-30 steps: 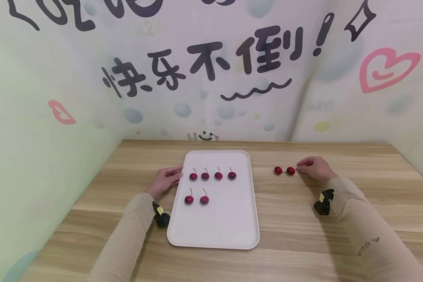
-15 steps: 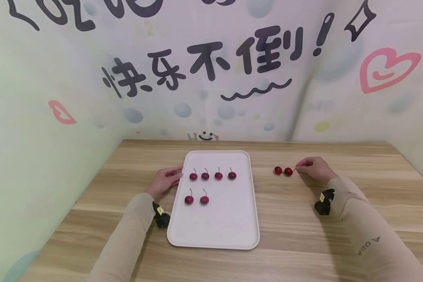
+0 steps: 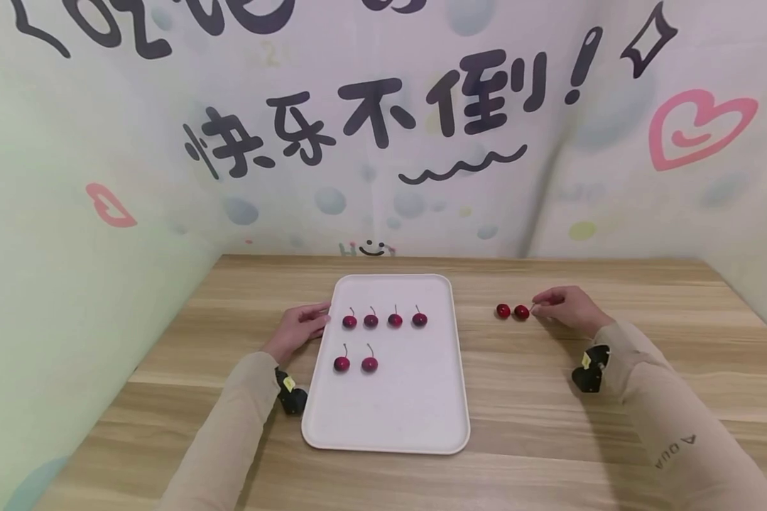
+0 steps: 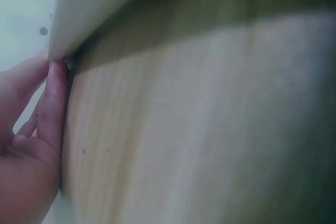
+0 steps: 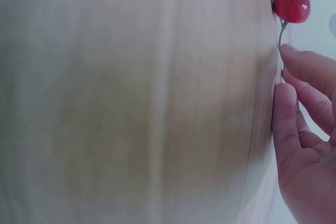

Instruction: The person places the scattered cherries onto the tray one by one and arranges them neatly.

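Note:
In the head view, my right hand (image 3: 572,309) pinches the stem of a red cherry (image 3: 521,312) at the right of the table. Just left of that fruit lies a second cherry (image 3: 503,311); both also show at the top of the right wrist view, where thumb and finger meet at the green stem. My left hand (image 3: 295,329) grips the left rim of a white tray (image 3: 390,415), its fingertips right at the edge in the left wrist view. On the tray, several dark red cherries (image 3: 371,321) form a back row, stems pointing away. Two more cherries (image 3: 369,365) sit in front at the left.
The wooden table (image 3: 524,426) reaches back to a white printed cloth (image 3: 371,206) with black lettering. Similar cloth hangs along the left and right sides. A black wrist camera (image 3: 591,369) is strapped at each sleeve cuff.
The pinched cherry has shifted slightly left toward its neighbour, and its stem now slants up to my right fingers. My left hand keeps its place at the tray; the view tips slightly.

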Action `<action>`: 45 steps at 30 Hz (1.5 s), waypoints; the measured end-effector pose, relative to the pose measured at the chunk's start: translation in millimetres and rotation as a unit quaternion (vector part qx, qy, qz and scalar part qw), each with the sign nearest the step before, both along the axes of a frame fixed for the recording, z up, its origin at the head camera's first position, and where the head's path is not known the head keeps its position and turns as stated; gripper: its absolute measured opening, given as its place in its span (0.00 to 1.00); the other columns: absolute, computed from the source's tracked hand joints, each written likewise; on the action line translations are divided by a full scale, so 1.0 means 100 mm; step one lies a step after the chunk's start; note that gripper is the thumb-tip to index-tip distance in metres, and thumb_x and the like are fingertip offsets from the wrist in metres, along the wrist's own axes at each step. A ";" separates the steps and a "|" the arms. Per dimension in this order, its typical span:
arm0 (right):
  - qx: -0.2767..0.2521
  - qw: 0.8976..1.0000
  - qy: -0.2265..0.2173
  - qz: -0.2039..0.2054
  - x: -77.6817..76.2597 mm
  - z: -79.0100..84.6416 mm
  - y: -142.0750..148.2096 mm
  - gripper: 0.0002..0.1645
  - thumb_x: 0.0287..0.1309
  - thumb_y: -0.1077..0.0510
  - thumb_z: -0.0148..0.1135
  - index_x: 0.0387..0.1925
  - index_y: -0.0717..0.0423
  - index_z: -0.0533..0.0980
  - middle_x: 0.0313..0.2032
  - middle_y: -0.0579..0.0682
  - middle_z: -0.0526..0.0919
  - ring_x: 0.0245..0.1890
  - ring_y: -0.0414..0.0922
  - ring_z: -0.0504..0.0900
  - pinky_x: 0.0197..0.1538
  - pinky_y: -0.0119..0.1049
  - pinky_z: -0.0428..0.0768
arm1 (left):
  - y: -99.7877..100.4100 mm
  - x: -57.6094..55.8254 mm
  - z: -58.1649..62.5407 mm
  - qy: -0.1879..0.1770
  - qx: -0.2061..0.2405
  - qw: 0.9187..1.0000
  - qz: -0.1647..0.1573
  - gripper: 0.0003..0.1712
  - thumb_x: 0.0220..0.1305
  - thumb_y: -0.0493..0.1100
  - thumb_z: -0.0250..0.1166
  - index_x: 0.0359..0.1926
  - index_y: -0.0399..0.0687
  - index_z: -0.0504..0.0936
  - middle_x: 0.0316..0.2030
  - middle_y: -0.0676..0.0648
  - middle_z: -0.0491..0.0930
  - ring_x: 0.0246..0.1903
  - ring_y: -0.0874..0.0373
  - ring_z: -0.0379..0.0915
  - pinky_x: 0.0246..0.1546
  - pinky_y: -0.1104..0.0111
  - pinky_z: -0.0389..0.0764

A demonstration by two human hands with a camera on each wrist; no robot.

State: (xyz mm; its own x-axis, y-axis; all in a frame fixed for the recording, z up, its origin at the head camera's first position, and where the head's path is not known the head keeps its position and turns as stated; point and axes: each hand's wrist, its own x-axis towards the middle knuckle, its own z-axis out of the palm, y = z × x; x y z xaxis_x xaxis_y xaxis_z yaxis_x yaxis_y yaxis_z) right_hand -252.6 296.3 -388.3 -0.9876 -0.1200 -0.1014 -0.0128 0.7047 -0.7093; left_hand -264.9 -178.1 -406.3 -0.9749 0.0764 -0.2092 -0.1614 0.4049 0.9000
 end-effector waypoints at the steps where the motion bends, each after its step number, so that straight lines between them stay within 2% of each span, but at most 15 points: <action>1: 0.000 1.000 0.000 0.001 0.01 0.00 0.00 0.21 0.55 0.58 0.60 0.45 0.71 0.73 0.33 0.53 0.79 0.33 0.43 0.72 0.33 0.28 0.73 | 0.00 0.00 0.00 0.003 -0.002 1.000 -0.002 0.23 0.63 0.42 0.57 0.59 0.47 0.70 0.48 0.41 0.73 0.45 0.54 0.71 0.46 0.69 0.75; 13: -0.009 1.000 0.006 0.012 0.02 0.03 -0.10 0.19 0.54 0.60 0.60 0.44 0.71 0.75 0.39 0.59 0.80 0.34 0.40 0.72 0.36 0.27 0.73 | -0.01 0.01 -0.02 0.009 0.001 1.000 -0.005 0.23 0.63 0.42 0.57 0.59 0.47 0.70 0.48 0.41 0.73 0.45 0.54 0.71 0.47 0.68 0.75; 24: -0.014 1.000 -0.001 0.022 0.03 0.02 -0.12 0.17 0.55 0.62 0.59 0.43 0.71 0.74 0.36 0.56 0.80 0.33 0.39 0.72 0.34 0.26 0.73 | 0.00 0.01 -0.01 0.004 0.001 1.000 -0.001 0.23 0.62 0.42 0.58 0.59 0.47 0.70 0.48 0.41 0.74 0.45 0.53 0.72 0.46 0.69 0.75; 35: -0.030 0.999 -0.018 0.013 0.05 0.04 -0.16 0.13 0.54 0.63 0.59 0.38 0.70 0.75 0.31 0.52 0.79 0.29 0.40 0.71 0.29 0.27 0.73 | -0.01 0.01 -0.01 0.006 -0.002 1.000 -0.004 0.24 0.63 0.42 0.57 0.60 0.47 0.69 0.49 0.40 0.73 0.46 0.53 0.71 0.47 0.69 0.74; 45: -0.022 0.999 -0.023 0.016 0.08 0.07 -0.16 0.11 0.57 0.62 0.57 0.38 0.68 0.75 0.32 0.53 0.78 0.31 0.44 0.70 0.32 0.30 0.73 | 0.00 0.01 -0.01 -0.005 -0.005 1.000 0.001 0.24 0.62 0.43 0.58 0.59 0.49 0.70 0.49 0.42 0.73 0.47 0.53 0.71 0.48 0.68 0.74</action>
